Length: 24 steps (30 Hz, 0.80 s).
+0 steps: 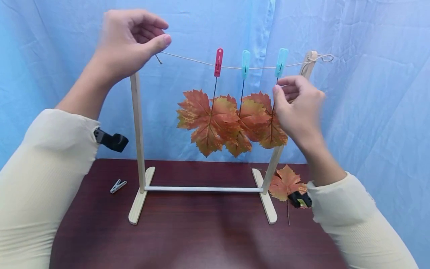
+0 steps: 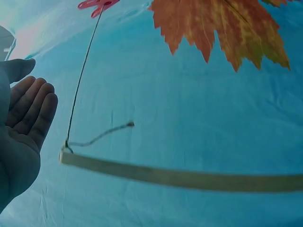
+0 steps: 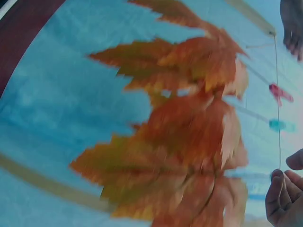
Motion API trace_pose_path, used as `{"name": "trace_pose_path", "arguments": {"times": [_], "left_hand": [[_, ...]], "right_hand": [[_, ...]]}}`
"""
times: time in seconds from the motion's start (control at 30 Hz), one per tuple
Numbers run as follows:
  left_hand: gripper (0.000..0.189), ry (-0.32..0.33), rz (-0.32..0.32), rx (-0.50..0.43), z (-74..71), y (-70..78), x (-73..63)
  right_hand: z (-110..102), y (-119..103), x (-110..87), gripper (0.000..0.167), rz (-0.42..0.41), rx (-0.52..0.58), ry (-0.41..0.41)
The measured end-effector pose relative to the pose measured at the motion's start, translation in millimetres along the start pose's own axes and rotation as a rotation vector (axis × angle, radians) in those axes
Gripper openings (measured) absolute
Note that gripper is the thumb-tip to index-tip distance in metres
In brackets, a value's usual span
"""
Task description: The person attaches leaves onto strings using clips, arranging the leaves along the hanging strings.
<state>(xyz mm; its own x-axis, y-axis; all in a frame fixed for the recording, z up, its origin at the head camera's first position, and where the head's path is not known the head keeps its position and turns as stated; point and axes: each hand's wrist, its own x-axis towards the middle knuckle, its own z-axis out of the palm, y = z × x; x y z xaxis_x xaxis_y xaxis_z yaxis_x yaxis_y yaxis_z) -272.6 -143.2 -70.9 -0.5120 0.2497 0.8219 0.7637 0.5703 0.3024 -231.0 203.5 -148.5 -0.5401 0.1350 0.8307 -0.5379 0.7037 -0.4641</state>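
Hung leaves: we see three done, hanging from the string by pegs.
Leaf stems: they run upward, long axes near vertical, leaf tips down.
Right hand: thumb and fingertips close together at the third stem; we cannot tell whether they pinch it.
Left hand: fingers loosely bent, holding nothing, near the string's left end.
Left unclipped: one loose leaf, stem towards us, and a pale peg, on the table.

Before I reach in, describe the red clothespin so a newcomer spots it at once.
On the dark table, find the wooden stand with a string tied across its top. In the head view, the clothespin farthest left on that string has a leaf hanging below it. It alone is red; the string's other two clothespins are light blue.
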Motion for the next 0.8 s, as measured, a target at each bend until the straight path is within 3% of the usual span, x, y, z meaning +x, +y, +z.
{"name": "trace_pose_path", "arguments": {"times": [0.2,0.47,0.67,0.8], "left_hand": [[0.030,0.064,-0.095,-0.050,-19.7,-21.5,-20.2],[0.027,0.132,-0.268,-0.221,-37.1,-52.5,-52.7],[0.029,0.143,-0.385,-0.293,-43.5,-78.5,-82.3],[0.026,0.157,-0.439,-0.388,-40.1,-101.6,-102.3]], "right_hand": [[-24.8,24.6,-4.4,0.025,-0.006,-0.070,0.076],[-52.4,68.5,-16.9,0.027,-0.003,-0.156,0.122],[-66.5,105.6,-33.9,0.027,0.045,-0.222,0.092],[-72.4,130.0,-47.8,0.029,0.086,-0.268,0.038]]}}
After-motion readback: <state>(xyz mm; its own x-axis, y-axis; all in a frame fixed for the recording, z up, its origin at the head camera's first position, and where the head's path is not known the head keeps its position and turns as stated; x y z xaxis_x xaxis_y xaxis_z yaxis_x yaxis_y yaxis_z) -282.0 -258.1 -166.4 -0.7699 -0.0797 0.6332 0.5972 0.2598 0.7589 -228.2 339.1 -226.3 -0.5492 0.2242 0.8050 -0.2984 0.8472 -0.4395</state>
